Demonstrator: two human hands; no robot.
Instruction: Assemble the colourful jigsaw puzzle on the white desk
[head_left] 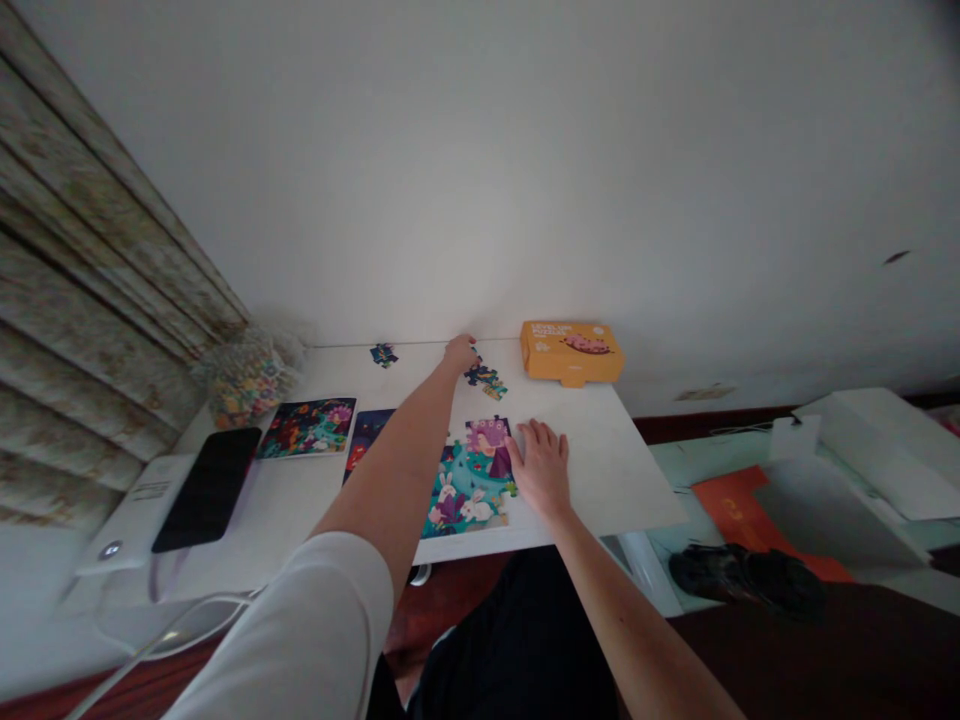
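My left hand (pixel 460 353) is stretched to the far side of the white table, its fingers bent down at the edge of a small group of loose puzzle pieces (pixel 489 383). A dark piece seems to be at the fingertips, though the hold is partly hidden. My right hand (pixel 543 466) lies open and palm down, its thumb side touching the right edge of a partly joined jigsaw puzzle (pixel 474 480). White rabbits, teal ground and a purple figure show in the puzzle. My left forearm covers its middle; a dark blue part with red (pixel 365 432) shows left of the arm.
A yellow puzzle box (pixel 573 353) stands at the back right. Further left are a few pieces (pixel 384 355), a picture card (pixel 309 428), a black phone (pixel 208 488) and a clear bag of colourful bits (pixel 251 378). A white cable (pixel 202 603) hangs at the front left.
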